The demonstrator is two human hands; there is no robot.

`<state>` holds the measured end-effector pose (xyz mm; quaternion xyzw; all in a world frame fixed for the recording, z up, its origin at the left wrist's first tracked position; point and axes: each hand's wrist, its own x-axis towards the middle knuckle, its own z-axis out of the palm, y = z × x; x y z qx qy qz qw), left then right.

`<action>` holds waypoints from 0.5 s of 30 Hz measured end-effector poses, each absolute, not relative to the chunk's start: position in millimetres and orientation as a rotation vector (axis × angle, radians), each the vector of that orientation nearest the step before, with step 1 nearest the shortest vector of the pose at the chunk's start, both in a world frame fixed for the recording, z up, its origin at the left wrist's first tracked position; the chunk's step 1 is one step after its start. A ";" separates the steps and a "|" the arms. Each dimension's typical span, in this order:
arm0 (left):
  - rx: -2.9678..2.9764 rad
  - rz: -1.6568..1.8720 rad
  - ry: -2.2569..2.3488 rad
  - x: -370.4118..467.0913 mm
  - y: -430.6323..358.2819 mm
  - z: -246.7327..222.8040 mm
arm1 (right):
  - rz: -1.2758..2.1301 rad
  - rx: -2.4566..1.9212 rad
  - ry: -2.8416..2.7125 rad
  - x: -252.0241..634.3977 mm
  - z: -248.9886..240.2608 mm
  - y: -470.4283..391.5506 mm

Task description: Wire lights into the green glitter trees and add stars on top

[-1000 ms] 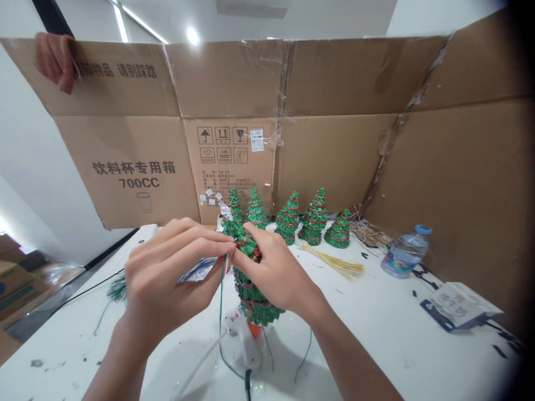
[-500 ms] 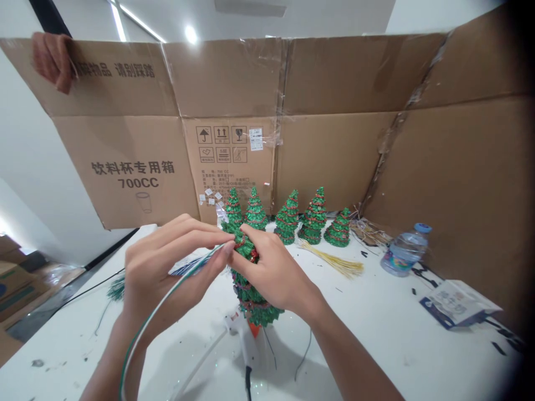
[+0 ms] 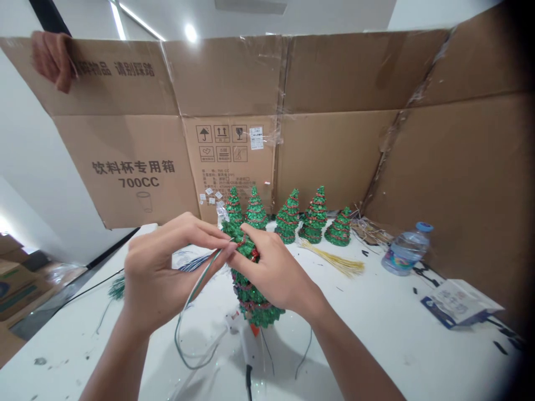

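Observation:
My left hand (image 3: 167, 267) pinches a thin green and white wire (image 3: 179, 328) between thumb and fingertips. The wire's tip is at the upper part of a green artificial Christmas tree (image 3: 261, 312), and the rest hangs down in a loop. My right hand (image 3: 278, 273) is closed round the tree's top from the right, thumb and forefinger close to the left fingertips. Red trim winds round the tree, and my hands hide part of its top. A white glue gun (image 3: 249, 345) with a dark cord lies at the tree's foot.
Several small trees (image 3: 314, 214) stand in a row before a tall cardboard wall (image 3: 334, 150). Yellow wires (image 3: 334, 257) and blue wires (image 3: 194, 263) lie on the white table (image 3: 368, 340). A water bottle (image 3: 406, 250) and a white-and-blue packet (image 3: 457, 303) are at right.
The wire has slid from along my left forearm into a smaller loop below the hand. My left fingertips have shifted slightly; my right hand keeps its hold on the tree.

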<state>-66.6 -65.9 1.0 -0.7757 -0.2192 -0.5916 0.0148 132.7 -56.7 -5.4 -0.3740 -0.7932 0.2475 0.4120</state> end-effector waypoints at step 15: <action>-2.040 -1.993 -0.806 -54.3 -67.1 -2.5 | 0.687 -0.928 -1.984 129.0 -3.1 -62.0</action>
